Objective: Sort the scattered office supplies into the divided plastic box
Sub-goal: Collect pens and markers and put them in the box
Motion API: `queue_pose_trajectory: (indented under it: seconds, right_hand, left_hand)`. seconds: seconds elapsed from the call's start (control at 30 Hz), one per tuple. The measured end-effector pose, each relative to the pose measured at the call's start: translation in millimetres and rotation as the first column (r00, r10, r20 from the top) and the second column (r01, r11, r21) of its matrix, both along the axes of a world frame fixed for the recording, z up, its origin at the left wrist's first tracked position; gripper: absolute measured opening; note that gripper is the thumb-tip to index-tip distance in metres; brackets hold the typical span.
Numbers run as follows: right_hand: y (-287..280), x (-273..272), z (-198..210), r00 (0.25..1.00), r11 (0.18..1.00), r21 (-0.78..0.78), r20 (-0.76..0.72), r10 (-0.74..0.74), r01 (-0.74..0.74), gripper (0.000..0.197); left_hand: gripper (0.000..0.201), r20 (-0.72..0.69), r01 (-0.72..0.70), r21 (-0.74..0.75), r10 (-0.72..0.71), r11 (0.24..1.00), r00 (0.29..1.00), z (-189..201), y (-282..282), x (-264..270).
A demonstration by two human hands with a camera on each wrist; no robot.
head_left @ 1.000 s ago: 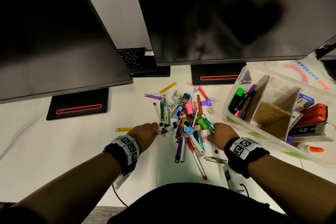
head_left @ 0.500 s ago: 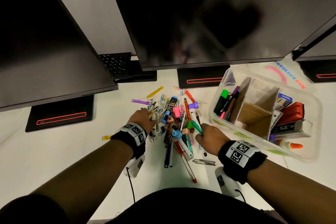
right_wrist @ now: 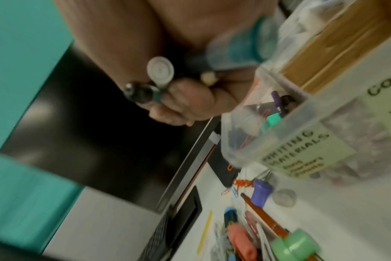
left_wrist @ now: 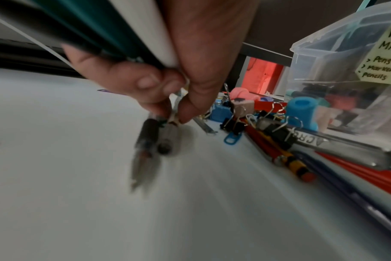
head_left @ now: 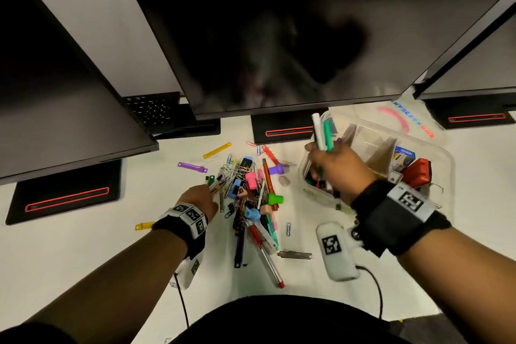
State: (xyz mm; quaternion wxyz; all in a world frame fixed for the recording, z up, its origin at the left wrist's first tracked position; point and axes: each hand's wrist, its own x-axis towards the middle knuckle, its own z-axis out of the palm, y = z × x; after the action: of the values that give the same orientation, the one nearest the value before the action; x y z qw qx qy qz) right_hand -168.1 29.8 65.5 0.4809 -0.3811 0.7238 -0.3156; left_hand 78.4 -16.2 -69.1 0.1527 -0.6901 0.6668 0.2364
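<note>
A heap of pens, markers, clips and erasers (head_left: 252,198) lies on the white desk. My right hand (head_left: 333,165) grips a bundle of markers (head_left: 321,131), one white and one green, held upright over the left compartment of the clear divided box (head_left: 435,153); the marker ends (right_wrist: 160,70) show in the right wrist view beside the box label (right_wrist: 301,155). My left hand (head_left: 201,198) sits at the heap's left edge and holds several pens (head_left: 216,183). In the left wrist view its fingertips (left_wrist: 174,113) pinch pens (left_wrist: 154,139) pointing down at the desk.
Three dark monitors (head_left: 279,36) overhang the back of the desk, with a keyboard (head_left: 150,109) behind. The box holds cardboard dividers (head_left: 377,148), a red stapler (head_left: 416,173) and a blue pack. A yellow tag (head_left: 143,225) and a metal clip (head_left: 296,255) lie loose.
My right hand has lifted from the heap with markers and moved right and back over the box. My left hand has shifted slightly forward along the heap's left side, still holding pens.
</note>
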Motion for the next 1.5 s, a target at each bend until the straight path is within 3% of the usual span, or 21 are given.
queue_pose_trajectory:
  seconds: [0.13,0.23,0.33,0.47,0.6,0.77,0.9,1.07,1.2,1.33,1.5]
  right_hand:
    - [-16,-24,4,0.962,0.977,0.086,0.179,-0.207,0.194,0.02]
    - [-29,-31,1,0.956,0.961,0.151,0.147,-0.254,0.232,0.011]
    - [-44,-35,-11,0.95,0.94,0.224,0.119,-0.288,0.257,0.023]
    - [-55,-36,-26,0.982,0.965,0.216,-0.147,-0.121,0.151,0.001]
    - [-53,-35,-28,0.966,0.976,0.198,-0.254,-0.038,0.091,0.036]
    - [-39,-37,-21,0.937,0.993,0.091,-0.335,0.099,-0.073,0.033]
    - [-15,-44,-19,0.829,0.972,0.012,-0.519,0.207,-0.236,0.03]
    - [14,-53,-23,0.588,0.87,0.101,-0.699,0.407,-0.483,0.034]
    - [34,-68,-46,0.462,0.78,0.166,-0.724,0.512,-0.604,0.054]
    - [41,-80,-61,0.444,0.733,0.175,-0.696,0.564,-0.657,0.062]
    - [45,-80,-63,0.475,0.745,0.114,-0.706,0.526,-0.657,0.072]
  left_hand:
    - [0.039,0.005,-0.012,-0.003,0.012,1.0,1.0,6,3,-2]
    - [0.037,-0.016,-0.037,-0.008,0.037,0.999,0.999,12,4,-2]
    - [0.032,-0.06,-0.075,-0.008,0.074,0.997,0.995,20,3,0]
    - [0.02,-0.12,-0.091,-0.017,0.089,0.996,0.989,32,-1,-2]
    - [0.017,-0.221,-0.116,-0.051,0.102,0.992,0.97,46,-5,-10]
    - [0.02,-0.342,-0.089,-0.116,0.044,0.989,0.939,69,-8,-35]
    - [0.019,-0.464,-0.016,-0.145,-0.054,0.989,0.884,92,-8,-71]
    - [0.015,-0.515,0.172,-0.172,-0.237,0.97,0.823,118,-6,-122]
    - [0.021,-0.598,0.136,-0.141,-0.194,0.981,0.778,122,-11,-160]
    - [0.014,-0.71,-0.008,0.05,0.041,0.999,0.703,110,-18,-193]
    - [0.015,-0.64,-0.018,0.073,0.061,0.997,0.766,101,-28,-222]
